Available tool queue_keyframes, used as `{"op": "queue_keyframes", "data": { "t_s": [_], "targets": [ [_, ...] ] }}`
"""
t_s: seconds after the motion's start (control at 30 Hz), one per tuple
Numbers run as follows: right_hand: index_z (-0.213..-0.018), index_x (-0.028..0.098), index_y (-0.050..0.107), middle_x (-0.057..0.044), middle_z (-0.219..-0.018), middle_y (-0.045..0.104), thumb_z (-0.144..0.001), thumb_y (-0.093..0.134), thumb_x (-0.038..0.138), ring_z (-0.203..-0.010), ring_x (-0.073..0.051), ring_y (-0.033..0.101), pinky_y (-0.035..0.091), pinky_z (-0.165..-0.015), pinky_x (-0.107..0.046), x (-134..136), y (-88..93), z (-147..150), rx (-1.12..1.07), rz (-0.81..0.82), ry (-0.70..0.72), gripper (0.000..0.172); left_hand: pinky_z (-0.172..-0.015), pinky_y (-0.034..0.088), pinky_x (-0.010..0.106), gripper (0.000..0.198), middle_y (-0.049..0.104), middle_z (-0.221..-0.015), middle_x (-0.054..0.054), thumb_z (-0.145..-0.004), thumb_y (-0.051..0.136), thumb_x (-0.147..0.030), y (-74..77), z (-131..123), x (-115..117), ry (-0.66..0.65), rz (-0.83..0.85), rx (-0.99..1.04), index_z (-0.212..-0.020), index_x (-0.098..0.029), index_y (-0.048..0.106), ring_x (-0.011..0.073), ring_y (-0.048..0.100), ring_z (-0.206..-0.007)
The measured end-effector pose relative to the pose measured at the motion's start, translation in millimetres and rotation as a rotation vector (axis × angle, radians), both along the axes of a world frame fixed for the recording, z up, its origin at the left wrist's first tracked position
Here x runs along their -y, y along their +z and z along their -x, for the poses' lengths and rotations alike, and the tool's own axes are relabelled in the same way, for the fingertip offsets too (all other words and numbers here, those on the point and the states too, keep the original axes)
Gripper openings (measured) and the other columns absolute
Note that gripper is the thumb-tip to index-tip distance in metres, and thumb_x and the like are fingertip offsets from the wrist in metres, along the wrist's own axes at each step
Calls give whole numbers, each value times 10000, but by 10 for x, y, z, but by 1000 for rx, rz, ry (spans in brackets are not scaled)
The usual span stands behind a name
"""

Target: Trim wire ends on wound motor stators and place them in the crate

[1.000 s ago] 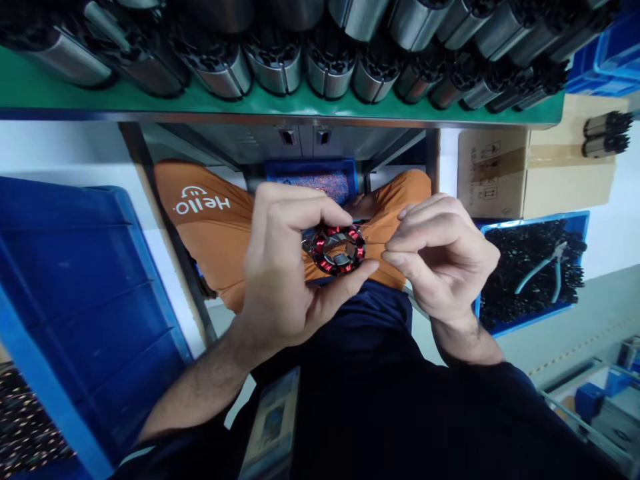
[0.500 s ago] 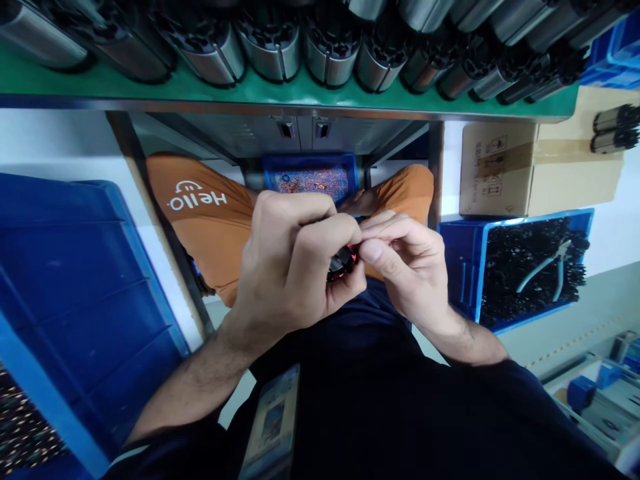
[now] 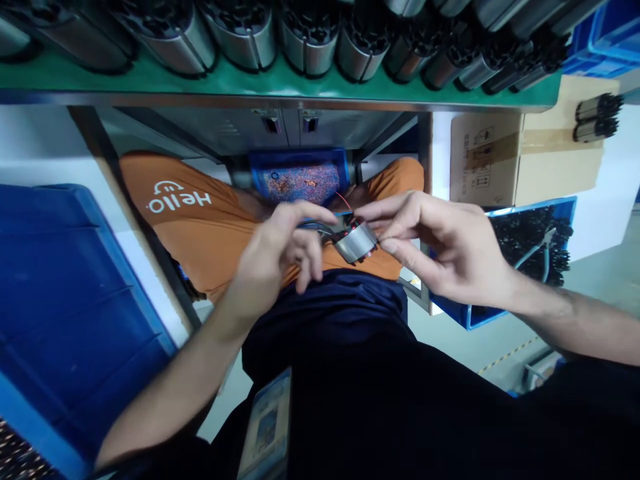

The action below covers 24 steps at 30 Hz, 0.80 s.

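Note:
My right hand [image 3: 395, 237] pinches a motor stator [image 3: 357, 241], a short silver cylinder with black slotted ends and red bits at its rims. A thin red wire [image 3: 343, 200] sticks up from it. At the stator's left end is my left hand [image 3: 280, 250], its index finger stretched out and the others curled. It holds a dark tool with a bluish handle [image 3: 315, 227], partly hidden and blurred, whose front end lies close to the stator. Whether the two touch I cannot tell. Both hands are above my lap.
Rows of silver and black stators [image 3: 307, 47] stand on the green bench [image 3: 240, 83]. Below it lies a blue tray [image 3: 343, 163] of coppery bits. A carton [image 3: 485, 160] and a blue crate [image 3: 473, 313] of black parts with pliers [image 3: 537, 250] are right; a large blue bin [image 3: 65, 280] is left.
My hands have moved apart. The stator has passed from my left hand's fingers to my right hand and now shows its silver side. The bluish-handled tool and red wire have come into view.

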State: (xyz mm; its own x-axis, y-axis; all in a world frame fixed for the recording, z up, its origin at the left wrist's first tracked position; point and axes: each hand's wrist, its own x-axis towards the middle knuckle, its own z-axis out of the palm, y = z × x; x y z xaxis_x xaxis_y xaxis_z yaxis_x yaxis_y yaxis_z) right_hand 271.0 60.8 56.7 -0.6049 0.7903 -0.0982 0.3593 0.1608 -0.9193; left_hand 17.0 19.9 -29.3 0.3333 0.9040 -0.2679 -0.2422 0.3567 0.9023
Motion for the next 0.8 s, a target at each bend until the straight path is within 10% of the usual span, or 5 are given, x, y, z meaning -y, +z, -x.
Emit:
{"op": "queue_keyframes", "data": {
  "t_s": [0.1,0.23,0.43,0.57,0.8],
  "targets": [
    [-986,203,759,-107,-1129,860,-1023,888,445,-1041,-232,844,730,-935,-398,88,-90,-19,-94,426,-158,277,-770,608,345,719,812,-1104,26,-785,1038,-712,22,-33,179,297,-583,-558,-1352,-364,765,211,774,-919],
    [-947,203,767,-84,-1031,817,-966,933,556,-1015,-219,799,717,-893,-377,100,-80,53,-136,538,-154,390,-884,647,406,621,843,-1299,23,-857,1053,-445,168,-84,254,217,-1051,-826,-1399,-411,752,257,818,-1075],
    [-851,336,835,41,-934,820,-836,1044,394,-862,-170,765,698,-814,-332,-176,145,4,57,141,75,218,-776,622,299,150,832,-1027,-27,-1058,752,-326,322,-31,-25,-260,-425,-233,-1198,-321,806,175,787,-861],
    [-952,322,866,14,-1141,876,-882,1009,360,-994,-189,800,690,-863,-341,-256,223,-221,32,-97,164,163,-880,661,226,324,857,-1186,-27,-1043,816,-349,363,24,-38,-340,-332,-205,-1361,-314,762,169,835,-1021],
    [-1030,166,832,-42,-885,818,-1026,854,593,-684,-111,727,622,-660,-243,-146,87,-231,-4,742,104,427,-1185,680,343,290,858,-1301,3,-1022,850,-476,434,-82,83,-72,-504,-453,-1259,-319,796,247,817,-1292]
  ]
}}
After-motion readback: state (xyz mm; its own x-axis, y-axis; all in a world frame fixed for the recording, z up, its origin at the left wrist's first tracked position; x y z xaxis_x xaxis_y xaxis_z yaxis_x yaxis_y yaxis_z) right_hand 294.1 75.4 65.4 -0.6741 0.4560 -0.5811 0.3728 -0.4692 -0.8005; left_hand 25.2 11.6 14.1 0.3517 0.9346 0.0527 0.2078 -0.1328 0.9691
